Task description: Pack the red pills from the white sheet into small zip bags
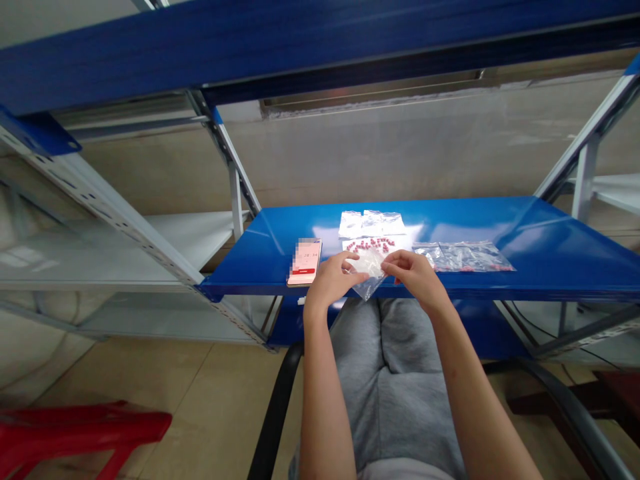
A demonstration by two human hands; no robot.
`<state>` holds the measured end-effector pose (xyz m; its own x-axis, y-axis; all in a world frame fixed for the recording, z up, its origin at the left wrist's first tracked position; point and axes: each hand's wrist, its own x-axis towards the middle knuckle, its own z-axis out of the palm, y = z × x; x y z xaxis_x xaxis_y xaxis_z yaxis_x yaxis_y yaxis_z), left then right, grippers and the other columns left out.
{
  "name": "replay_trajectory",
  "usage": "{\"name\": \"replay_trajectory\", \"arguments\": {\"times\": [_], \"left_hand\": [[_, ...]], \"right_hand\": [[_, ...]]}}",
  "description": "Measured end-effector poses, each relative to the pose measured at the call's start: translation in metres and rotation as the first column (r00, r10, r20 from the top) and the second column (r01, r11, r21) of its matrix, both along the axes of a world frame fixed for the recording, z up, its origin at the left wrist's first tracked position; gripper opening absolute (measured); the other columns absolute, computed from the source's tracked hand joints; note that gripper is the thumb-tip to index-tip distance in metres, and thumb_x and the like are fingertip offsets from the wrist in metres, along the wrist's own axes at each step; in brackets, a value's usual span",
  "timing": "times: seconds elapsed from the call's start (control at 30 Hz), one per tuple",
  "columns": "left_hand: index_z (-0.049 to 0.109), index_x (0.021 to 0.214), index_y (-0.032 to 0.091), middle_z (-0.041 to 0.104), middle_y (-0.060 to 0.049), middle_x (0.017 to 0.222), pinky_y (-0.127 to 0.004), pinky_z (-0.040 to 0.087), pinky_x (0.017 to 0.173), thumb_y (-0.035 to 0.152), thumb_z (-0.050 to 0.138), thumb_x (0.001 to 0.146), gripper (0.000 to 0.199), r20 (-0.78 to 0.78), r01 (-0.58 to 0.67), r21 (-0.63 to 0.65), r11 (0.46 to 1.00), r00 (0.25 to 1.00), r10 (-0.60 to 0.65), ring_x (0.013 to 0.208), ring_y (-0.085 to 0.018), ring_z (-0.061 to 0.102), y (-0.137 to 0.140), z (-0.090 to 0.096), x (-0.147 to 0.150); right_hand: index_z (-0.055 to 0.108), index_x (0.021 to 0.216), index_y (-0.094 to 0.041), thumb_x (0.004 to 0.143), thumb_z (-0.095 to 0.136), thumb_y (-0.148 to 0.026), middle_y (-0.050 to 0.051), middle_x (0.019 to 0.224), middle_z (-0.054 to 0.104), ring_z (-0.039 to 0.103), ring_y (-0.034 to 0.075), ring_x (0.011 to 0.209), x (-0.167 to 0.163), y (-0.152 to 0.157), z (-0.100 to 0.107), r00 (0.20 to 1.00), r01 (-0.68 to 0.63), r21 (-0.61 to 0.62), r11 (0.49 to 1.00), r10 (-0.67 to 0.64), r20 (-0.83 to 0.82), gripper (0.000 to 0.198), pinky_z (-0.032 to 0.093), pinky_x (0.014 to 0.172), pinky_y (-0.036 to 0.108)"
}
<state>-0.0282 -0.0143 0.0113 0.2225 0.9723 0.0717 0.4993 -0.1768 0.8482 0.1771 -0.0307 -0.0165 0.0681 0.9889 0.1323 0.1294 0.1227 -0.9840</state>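
Observation:
A clear plastic bag (pixel 369 288) is held between my two hands at the front edge of the blue shelf (pixel 550 267). My left hand (pixel 333 277) grips its left side, thumb against the plastic. With thumb and fingertips pinched, my right hand (pixel 413 270) holds the bag's upper right edge. Just beyond the bag, several small red pieces (pixel 373 245) lie scattered on a white sheet (pixel 407 241); their kind is too small to make out. Right of my right hand, a row of clear bags (pixel 463 257) lies flat, with small red pieces along their lower edge.
Flat clear bags (pixel 373 223) lie behind the white sheet. A phone (pixel 305 262) with a lit screen rests left of my left hand. Overhead runs a blue shelf beam (pixel 320 47). Below are black chair armrests (pixel 275 413) and a red plastic stool (pixel 80 430).

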Motion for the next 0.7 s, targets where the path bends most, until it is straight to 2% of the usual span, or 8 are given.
{"name": "replay_trajectory", "arguments": {"times": [0.17,0.33,0.5,0.57,0.7], "left_hand": [[0.075,0.114,0.023,0.073,-0.007,0.093,-0.031,0.049,0.074,0.032,0.082,0.075,0.040,-0.044,-0.054,0.052,0.997,0.997,0.056,0.082,-0.023,0.067,-0.005,0.006,0.001],[0.075,0.114,0.022,0.073,-0.006,0.090,-0.031,0.049,0.076,0.032,0.081,0.077,0.039,-0.049,-0.053,0.066,0.996,0.997,0.056,0.082,-0.023,0.067,-0.004,0.004,-0.001],[0.072,0.121,0.021,0.073,-0.009,0.099,-0.031,0.049,0.075,0.041,0.088,0.067,0.059,-0.082,-0.022,0.048,0.999,0.996,0.026,0.086,-0.025,0.067,-0.003,0.001,0.003],[0.073,0.116,0.020,0.073,-0.009,0.100,-0.031,0.048,0.073,0.042,0.091,0.063,0.060,-0.085,-0.001,0.047,0.999,0.996,0.005,0.085,-0.025,0.066,-0.004,0.000,0.006],[0.075,0.103,0.020,0.073,-0.008,0.095,-0.029,0.046,0.069,0.035,0.092,0.061,0.048,-0.084,0.023,0.078,0.997,0.996,-0.016,0.081,-0.023,0.063,-0.006,0.001,0.013]], "right_hand": [[0.066,0.076,-0.022,0.073,0.076,-0.049,0.004,0.067,0.071,0.063,0.020,0.063,-0.005,0.002,-0.006,0.998,-0.040,-0.016,0.999,0.041,0.052,0.028,0.045,0.053,0.029],[0.066,0.075,-0.022,0.074,0.076,-0.051,0.004,0.067,0.071,0.062,0.020,0.061,-0.010,0.003,-0.008,0.995,-0.061,-0.011,0.998,0.061,0.077,0.031,0.044,0.053,0.029],[0.066,0.076,-0.022,0.077,0.074,-0.051,0.005,0.070,0.073,0.063,0.019,0.063,-0.013,0.002,-0.007,0.995,-0.074,0.000,0.997,0.074,0.069,0.031,0.044,0.055,0.029],[0.066,0.076,-0.022,0.077,0.074,-0.051,0.005,0.071,0.073,0.064,0.020,0.064,-0.014,0.002,-0.007,0.994,-0.084,0.006,0.996,0.084,0.065,0.031,0.043,0.054,0.029],[0.066,0.078,-0.022,0.078,0.074,-0.050,0.003,0.068,0.071,0.063,0.019,0.062,-0.014,0.002,-0.007,0.993,-0.101,0.016,0.995,0.100,0.056,0.029,0.044,0.054,0.028]]}}
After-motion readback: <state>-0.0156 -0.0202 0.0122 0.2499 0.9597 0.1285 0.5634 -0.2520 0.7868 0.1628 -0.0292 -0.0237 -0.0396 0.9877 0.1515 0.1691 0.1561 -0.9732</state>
